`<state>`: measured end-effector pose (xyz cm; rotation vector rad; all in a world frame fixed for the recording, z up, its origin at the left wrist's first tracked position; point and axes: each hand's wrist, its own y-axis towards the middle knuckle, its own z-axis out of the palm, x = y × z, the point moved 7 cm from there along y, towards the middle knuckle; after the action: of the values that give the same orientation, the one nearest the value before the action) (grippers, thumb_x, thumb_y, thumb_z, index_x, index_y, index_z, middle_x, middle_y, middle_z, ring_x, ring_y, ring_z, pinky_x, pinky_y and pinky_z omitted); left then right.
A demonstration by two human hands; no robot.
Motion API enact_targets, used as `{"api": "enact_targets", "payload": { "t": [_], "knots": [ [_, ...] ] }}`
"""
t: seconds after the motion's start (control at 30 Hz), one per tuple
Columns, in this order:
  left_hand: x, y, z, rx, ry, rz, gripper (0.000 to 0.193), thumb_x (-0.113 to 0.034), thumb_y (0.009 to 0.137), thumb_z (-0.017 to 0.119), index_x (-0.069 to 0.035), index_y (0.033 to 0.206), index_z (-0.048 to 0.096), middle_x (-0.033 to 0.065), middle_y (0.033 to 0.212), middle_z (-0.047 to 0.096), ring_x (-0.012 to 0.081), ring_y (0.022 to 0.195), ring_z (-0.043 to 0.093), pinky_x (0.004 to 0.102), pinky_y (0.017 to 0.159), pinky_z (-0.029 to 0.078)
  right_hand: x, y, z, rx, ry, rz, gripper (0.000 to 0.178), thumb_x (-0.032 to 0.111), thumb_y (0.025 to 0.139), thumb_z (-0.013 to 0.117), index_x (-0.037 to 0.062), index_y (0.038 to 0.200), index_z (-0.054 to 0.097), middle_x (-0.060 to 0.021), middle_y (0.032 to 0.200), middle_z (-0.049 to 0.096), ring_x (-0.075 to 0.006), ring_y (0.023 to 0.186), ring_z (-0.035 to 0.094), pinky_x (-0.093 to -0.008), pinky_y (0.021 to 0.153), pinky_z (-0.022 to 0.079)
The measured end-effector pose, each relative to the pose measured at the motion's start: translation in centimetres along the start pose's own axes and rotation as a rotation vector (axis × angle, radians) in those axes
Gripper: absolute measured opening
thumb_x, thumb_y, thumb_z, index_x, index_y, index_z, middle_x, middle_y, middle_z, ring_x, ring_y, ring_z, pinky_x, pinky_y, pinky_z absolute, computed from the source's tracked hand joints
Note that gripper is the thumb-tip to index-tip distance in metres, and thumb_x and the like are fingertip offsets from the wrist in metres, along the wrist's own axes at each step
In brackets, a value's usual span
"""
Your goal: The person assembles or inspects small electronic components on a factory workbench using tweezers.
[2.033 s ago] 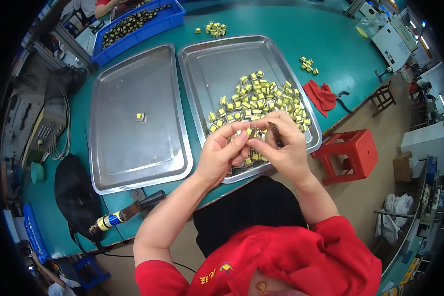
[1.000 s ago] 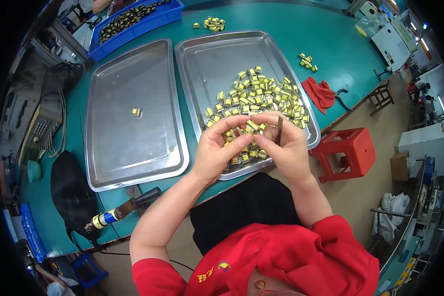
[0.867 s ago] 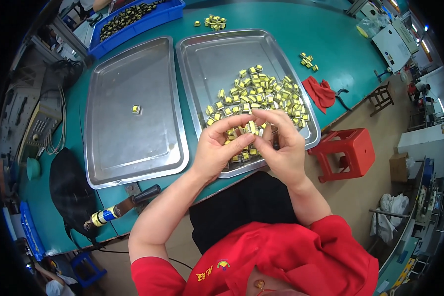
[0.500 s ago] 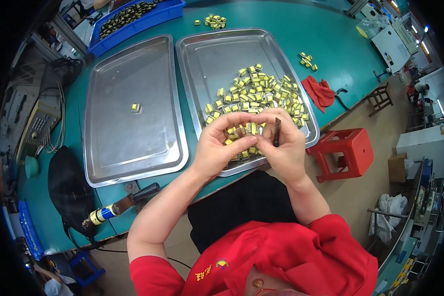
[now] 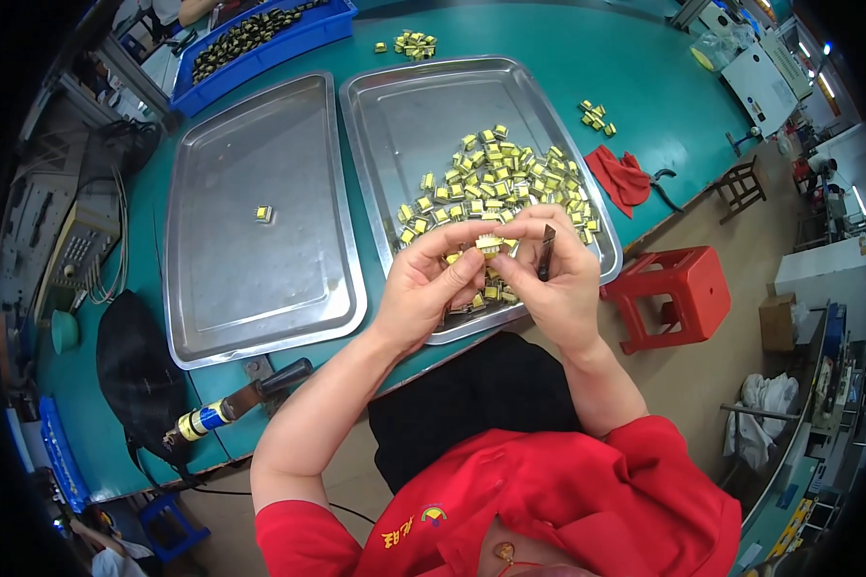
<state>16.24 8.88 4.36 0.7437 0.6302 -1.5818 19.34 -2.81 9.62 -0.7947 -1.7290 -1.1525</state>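
Above the near edge of the right metal tray (image 5: 380, 111), a small yellow-wrapped transformer (image 5: 489, 245) is pinched between both hands, its pale pin side showing. My left hand (image 5: 428, 279) grips it with thumb and index finger from the left. From the other side, my right hand (image 5: 560, 284) closes on it too, with a narrow dark blade-like tool (image 5: 547, 254) tucked between its fingers. Beneath and beyond the hands lies a heap of similar transformers (image 5: 496, 178). A single transformer (image 5: 264, 214) sits in the left metal tray (image 5: 250, 279).
A blue bin (image 5: 260, 53) of dark parts stands at the far left. Small transformer groups (image 5: 416, 44) lie beyond the trays and at the right. A red cloth (image 5: 618, 181) and pliers (image 5: 666, 189) lie right, above a red stool (image 5: 678, 293). A taped-handle tool (image 5: 231, 404) rests at the front left.
The transformer between my fingers has been turned, so its pale pin side now shows. My left thumb has shifted upward onto it. Both hands stay over the right tray.
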Motion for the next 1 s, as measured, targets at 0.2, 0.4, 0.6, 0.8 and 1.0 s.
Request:
{"api": "enact_targets", "payload": {
  "t": [0.2,0.4,0.6,0.8,1.0],
  "knots": [
    [-0.40,-0.09,0.00,-0.023,0.104,0.060,0.031,0.000,0.085,0.059,-0.003,0.115,0.056,-0.0004,0.097,0.059,0.0011,0.066,0.048,0.0162,0.054,0.037,0.07,0.06,0.08,0.004,-0.007,-0.007,0.028,-0.016,0.070,0.061,0.0013,0.092,0.058,-0.0022,0.095,0.046,-0.0001,0.057,0.038,-0.0159,0.055,0.032],
    [-0.59,-0.13,0.13,-0.014,0.106,0.048,0.031,-0.002,0.085,0.059,-0.003,0.115,0.056,-0.0018,0.094,0.059,0.0008,0.068,0.048,0.0162,0.057,0.038,0.09,0.07,0.13,0.006,-0.001,0.012,0.027,-0.016,0.070,0.060,0.0011,0.091,0.058,-0.0020,0.094,0.047,-0.0007,0.058,0.038,-0.0158,0.055,0.032],
    [-0.42,0.01,0.12,-0.039,0.104,0.021,0.030,-0.004,0.086,0.059,-0.004,0.116,0.057,-0.0036,0.086,0.057,0.0004,0.064,0.045,0.0159,0.054,0.035,-0.03,0.05,0.11,0.006,0.020,0.030,0.027,-0.015,0.070,0.060,0.0000,0.092,0.058,-0.0023,0.094,0.047,-0.0008,0.058,0.039,-0.0159,0.055,0.032],
    [-0.30,0.03,0.28,-0.023,0.102,-0.011,0.030,-0.009,0.088,0.058,-0.004,0.118,0.056,-0.0047,0.079,0.055,0.0011,0.060,0.042,0.0165,0.050,0.032,0.29,0.12,0.07,0.010,0.001,0.029,0.028,-0.013,0.072,0.063,-0.0020,0.096,0.058,-0.0019,0.092,0.048,-0.0002,0.057,0.039,-0.0157,0.054,0.032],
    [-0.16,-0.04,0.13,-0.052,0.095,-0.018,0.031,-0.012,0.089,0.058,-0.004,0.118,0.056,-0.0043,0.076,0.054,0.0015,0.059,0.041,0.0167,0.049,0.031,0.12,0.06,0.13,-0.003,-0.001,0.056,0.027,-0.013,0.072,0.063,-0.0023,0.097,0.058,-0.0014,0.089,0.049,0.0002,0.057,0.039,-0.0152,0.053,0.032]
  ]
}}
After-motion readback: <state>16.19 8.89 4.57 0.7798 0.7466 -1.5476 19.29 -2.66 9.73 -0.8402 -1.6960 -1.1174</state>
